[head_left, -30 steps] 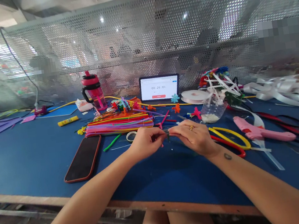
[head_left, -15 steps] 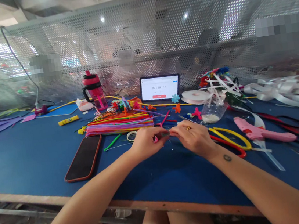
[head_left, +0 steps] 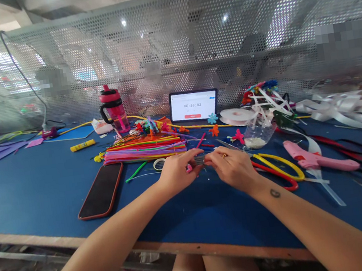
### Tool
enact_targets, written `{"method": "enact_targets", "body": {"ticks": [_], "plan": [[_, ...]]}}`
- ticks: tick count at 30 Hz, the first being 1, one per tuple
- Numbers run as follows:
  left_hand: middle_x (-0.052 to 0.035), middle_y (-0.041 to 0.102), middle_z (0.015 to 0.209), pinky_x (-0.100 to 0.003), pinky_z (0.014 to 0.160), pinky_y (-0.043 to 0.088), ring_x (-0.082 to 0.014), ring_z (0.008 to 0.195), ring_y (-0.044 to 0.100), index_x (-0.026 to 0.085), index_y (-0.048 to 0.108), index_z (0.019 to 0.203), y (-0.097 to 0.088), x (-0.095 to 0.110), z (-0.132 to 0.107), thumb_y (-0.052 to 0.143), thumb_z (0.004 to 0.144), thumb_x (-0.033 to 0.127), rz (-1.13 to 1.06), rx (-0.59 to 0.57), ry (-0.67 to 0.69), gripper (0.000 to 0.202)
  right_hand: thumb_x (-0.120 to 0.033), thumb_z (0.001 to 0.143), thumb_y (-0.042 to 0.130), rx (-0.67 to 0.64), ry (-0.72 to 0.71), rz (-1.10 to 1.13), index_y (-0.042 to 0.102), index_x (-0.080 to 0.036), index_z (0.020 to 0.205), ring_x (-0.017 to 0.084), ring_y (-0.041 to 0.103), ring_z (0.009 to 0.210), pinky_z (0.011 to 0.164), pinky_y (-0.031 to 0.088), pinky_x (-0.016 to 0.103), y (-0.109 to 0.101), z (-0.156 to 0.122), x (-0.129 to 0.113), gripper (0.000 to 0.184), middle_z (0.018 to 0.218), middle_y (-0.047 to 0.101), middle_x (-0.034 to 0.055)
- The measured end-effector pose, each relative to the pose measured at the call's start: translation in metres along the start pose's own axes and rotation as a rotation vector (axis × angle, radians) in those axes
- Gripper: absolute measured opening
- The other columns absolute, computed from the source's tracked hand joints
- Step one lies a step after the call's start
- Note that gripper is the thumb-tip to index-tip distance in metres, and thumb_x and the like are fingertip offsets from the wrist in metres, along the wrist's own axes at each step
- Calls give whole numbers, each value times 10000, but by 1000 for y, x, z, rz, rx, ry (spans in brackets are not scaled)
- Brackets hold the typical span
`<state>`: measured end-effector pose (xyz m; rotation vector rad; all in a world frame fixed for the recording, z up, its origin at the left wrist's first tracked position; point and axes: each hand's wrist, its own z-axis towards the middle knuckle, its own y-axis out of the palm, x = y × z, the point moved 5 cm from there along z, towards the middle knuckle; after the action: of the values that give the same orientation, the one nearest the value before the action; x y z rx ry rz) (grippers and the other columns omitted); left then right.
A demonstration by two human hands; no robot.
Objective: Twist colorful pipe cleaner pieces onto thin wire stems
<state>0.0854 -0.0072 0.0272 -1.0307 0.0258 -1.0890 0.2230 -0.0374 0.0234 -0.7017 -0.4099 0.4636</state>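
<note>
My left hand (head_left: 178, 170) is closed in a pinch just above the blue table. A small piece of pink pipe cleaner (head_left: 189, 168) shows between its fingers. Thin greyish strands (head_left: 199, 160) span the short gap to my right hand (head_left: 231, 164), whose fingertips pinch their other end; their kind is too small to tell. Scissors with yellow and red handles (head_left: 281, 167) lie beside and partly behind the right hand. Just beyond both hands are a loose pink pipe cleaner (head_left: 201, 140) and a bundle of coloured pipe cleaners (head_left: 144, 151).
A phone (head_left: 102, 191) and a roll of tape (head_left: 160, 164) lie to the left. Rightward are a pink glue gun (head_left: 319, 158), a clear bag (head_left: 258, 136) and white ribbon (head_left: 349, 109). A tablet (head_left: 193, 105) and a bottle (head_left: 117, 111) stand before a perforated metal screen (head_left: 167, 34).
Both hands stay nearly in place. The left fingers have spread slightly, and more of the thin strands shows between the hands.
</note>
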Motion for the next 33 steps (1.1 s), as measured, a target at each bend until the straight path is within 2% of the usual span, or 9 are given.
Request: {"method": "enact_targets", "body": {"ticks": [4, 6, 13, 15, 19, 23, 25, 28, 33], "plan": [[23, 645, 682, -171, 520, 337, -69, 552, 509, 197, 663, 850, 2, 2, 0, 586, 755, 189, -16, -53, 36, 123, -220, 893, 414, -20, 4, -30, 593, -189, 782, 116, 540, 661, 549, 305, 237, 1, 1, -2, 213, 685, 604, 31], [21, 637, 670, -170, 516, 327, -68, 561, 507, 187, 664, 779, 4, 4, 1, 557, 774, 180, -21, -90, 47, 107, -228, 896, 412, -34, 11, -24, 589, -186, 772, 113, 536, 651, 546, 300, 236, 0, 1, -2, 220, 675, 594, 30], [23, 631, 683, -169, 510, 329, -74, 559, 508, 185, 643, 930, 4, 7, -1, 567, 749, 197, -98, -141, 59, 197, -259, 899, 401, -36, 51, 45, 574, -188, 765, 125, 540, 663, 560, 318, 229, 1, 1, 1, 230, 681, 601, 37], [22, 629, 676, -168, 514, 331, -72, 560, 506, 184, 648, 906, 4, 7, -1, 543, 775, 200, -115, -143, 47, 169, -271, 902, 394, -48, 68, 104, 570, -191, 769, 133, 549, 677, 578, 333, 230, 2, 1, 1, 234, 688, 607, 38], [25, 611, 646, -164, 513, 320, -64, 555, 489, 175, 657, 798, 4, 4, 0, 520, 793, 171, -117, -131, 26, 138, -308, 918, 348, -99, 183, 329, 550, -197, 794, 145, 565, 717, 624, 367, 236, 5, 2, 5, 261, 717, 623, 37], [36, 606, 634, -159, 504, 312, -52, 527, 468, 172, 654, 780, 4, 4, 1, 529, 771, 142, -117, -132, 31, 129, -346, 939, 274, -148, 336, 640, 541, -213, 811, 126, 573, 706, 676, 393, 236, 7, 3, 11, 324, 731, 638, -1], [40, 598, 619, -160, 497, 304, -51, 518, 457, 172, 653, 761, 4, 5, 1, 530, 768, 144, -102, -129, 34, 126, -379, 929, 304, -192, 360, 711, 551, -214, 776, 122, 572, 683, 663, 395, 236, 9, 3, 12, 334, 716, 636, -13], [42, 581, 584, -168, 490, 291, -52, 505, 448, 174, 651, 721, 4, 4, 1, 529, 765, 153, -62, -121, 38, 131, -419, 880, 425, -242, 354, 716, 565, -207, 749, 121, 559, 639, 600, 386, 232, 11, 4, 11, 286, 696, 624, -12], [36, 594, 575, -176, 496, 288, -59, 507, 461, 176, 661, 689, 3, 2, 1, 555, 730, 147, 6, -87, 25, 118, -397, 846, 496, -197, 339, 645, 585, -206, 742, 124, 534, 635, 576, 380, 230, 11, 4, 12, 234, 681, 613, -1]]}}
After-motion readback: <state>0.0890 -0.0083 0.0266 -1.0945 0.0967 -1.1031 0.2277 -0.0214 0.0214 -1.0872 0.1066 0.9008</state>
